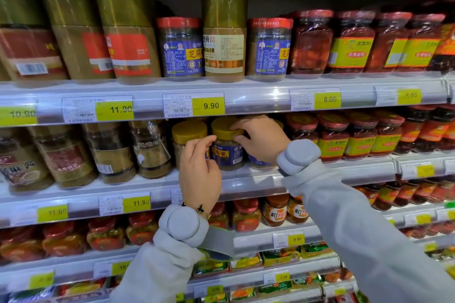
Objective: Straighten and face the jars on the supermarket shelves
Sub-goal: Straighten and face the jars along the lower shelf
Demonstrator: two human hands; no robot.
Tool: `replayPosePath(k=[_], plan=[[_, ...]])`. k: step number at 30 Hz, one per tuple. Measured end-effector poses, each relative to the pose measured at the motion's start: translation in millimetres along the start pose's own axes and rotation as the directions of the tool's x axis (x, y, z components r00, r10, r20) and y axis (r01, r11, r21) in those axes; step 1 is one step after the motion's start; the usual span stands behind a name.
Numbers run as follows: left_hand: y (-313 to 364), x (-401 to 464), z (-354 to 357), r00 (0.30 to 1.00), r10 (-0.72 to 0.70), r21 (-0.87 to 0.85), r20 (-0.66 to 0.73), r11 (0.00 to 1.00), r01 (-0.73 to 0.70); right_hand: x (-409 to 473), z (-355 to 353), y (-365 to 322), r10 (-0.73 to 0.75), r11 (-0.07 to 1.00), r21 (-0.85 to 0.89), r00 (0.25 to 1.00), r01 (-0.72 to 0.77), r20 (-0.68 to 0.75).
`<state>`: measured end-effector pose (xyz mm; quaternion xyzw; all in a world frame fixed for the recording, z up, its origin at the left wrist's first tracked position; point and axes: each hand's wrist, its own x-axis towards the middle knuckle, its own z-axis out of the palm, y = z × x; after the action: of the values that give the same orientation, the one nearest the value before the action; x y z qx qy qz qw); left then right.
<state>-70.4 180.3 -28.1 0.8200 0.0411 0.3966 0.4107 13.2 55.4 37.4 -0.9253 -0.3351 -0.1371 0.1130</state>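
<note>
Jar, yellow-lidded, blue label (227, 147): upright between both grips, left hand (200, 167) pinching its near-left side, right hand (261, 141) curled over lid and right flank, equally near

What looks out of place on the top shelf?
A tall gold-lidded jar stands between two red-lidded blue-label jars, apart from the other gold-lidded jars further left, and shows fine print instead of its front.
</note>
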Motion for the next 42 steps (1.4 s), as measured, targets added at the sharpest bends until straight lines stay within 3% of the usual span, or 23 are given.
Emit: replayPosePath(k=[7, 20, 29, 36, 42], plan=[[-4, 3, -1, 1.0, -0.002, 0.046, 0.011, 0.999, 0.001, 15, 11, -17, 0.062, 0.996, -0.065, 0.995, -0.067, -0.083], [-8, 4, 4, 0.999, 0.038, 0.064, -0.014, 0.997, -0.037, -2, 0, -4, -0.043, 0.974, 0.219, 0.994, 0.063, -0.098], [-12, 2, -2, 0.997, 0.061, 0.075, 0.048, 0.995, -0.065, -2, -2, 3, -0.058, 0.966, 0.247, 0.993, 0.082, -0.104], [-16, -5, 4, 0.994, 0.048, 0.04, 0.102, 0.998, -0.052, -4, 4, -2, -0.046, 0.985, 0.156, 0.988, 0.069, -0.148], [-18, -9, 10, 0.996, 0.058, 0.035, 0.067, 0.998, -0.061, -2, 6, -4, -0.034, 0.976, 0.205, 0.984, 0.07, -0.173]])
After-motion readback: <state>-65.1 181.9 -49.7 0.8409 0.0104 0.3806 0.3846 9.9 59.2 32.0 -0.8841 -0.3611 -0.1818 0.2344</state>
